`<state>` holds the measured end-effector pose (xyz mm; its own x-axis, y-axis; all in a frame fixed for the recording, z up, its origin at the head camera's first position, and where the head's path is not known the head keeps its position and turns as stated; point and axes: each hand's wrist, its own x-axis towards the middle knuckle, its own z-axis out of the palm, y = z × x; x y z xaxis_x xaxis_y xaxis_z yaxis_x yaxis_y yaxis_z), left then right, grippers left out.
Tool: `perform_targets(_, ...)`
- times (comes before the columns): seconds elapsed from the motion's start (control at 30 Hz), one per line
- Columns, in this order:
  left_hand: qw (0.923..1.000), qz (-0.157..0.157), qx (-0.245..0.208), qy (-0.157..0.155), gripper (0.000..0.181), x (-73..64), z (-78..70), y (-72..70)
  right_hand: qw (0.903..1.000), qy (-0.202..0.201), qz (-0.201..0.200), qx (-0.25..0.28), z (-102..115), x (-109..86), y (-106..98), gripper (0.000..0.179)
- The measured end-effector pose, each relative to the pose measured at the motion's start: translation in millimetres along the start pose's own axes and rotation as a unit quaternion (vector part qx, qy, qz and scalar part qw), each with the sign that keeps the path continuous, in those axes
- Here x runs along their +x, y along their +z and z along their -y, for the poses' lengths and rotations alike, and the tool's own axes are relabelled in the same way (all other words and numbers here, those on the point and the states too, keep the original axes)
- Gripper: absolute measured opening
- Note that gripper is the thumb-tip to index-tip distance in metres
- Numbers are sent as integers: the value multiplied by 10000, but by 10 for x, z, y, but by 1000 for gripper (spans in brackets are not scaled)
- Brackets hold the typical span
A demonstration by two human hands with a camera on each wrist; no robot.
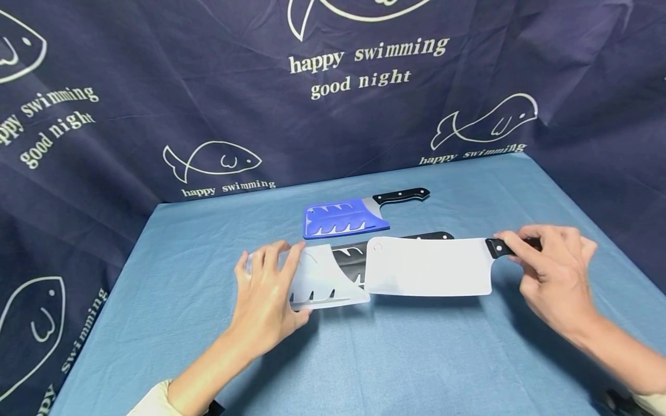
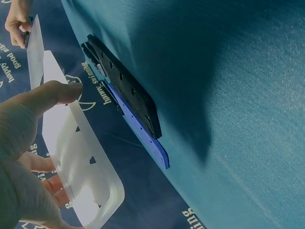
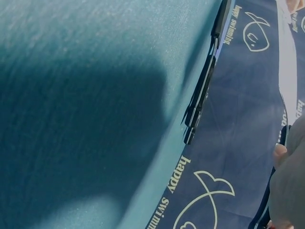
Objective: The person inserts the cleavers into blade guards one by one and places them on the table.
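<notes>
A white slotted blade cover (image 1: 325,277) is gripped by my left hand (image 1: 267,289), thumb on its lower edge and fingers over the top. In the left wrist view the cover (image 2: 86,152) is held up off the table. My right hand (image 1: 559,271) holds a cleaver by its black riveted handle (image 1: 498,248). The cleaver's bright bare blade (image 1: 429,267) points left, its front end right at the cover's open end. Behind them lies a second cleaver in a black cover (image 1: 350,260), partly hidden by the white cover and the blade.
Farther back on the blue tablecloth (image 1: 395,358) lies a third cleaver in a blue cover (image 1: 343,218), its black handle (image 1: 403,195) toward the right. A dark blue curtain (image 1: 333,127) with fish prints and white lettering hangs behind the table.
</notes>
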<state>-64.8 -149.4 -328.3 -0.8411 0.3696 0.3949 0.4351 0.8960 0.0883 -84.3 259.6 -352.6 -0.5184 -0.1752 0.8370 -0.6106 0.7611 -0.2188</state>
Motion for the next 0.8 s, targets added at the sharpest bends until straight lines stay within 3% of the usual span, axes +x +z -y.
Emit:
perform_targets(0.23,9998,-9,114,151,109,-7,-3,28,9996,-170,218,-7,-4,12,22,38)
perform_targets(0.43,9999,59,44,82,108,-10,-31,34,9987,-251,445,-50,11,13,69,42)
perform_targets(0.8,9997,199,-102,141,107,6,-102,48,9978,-382,536,-83,167,48,211,46)
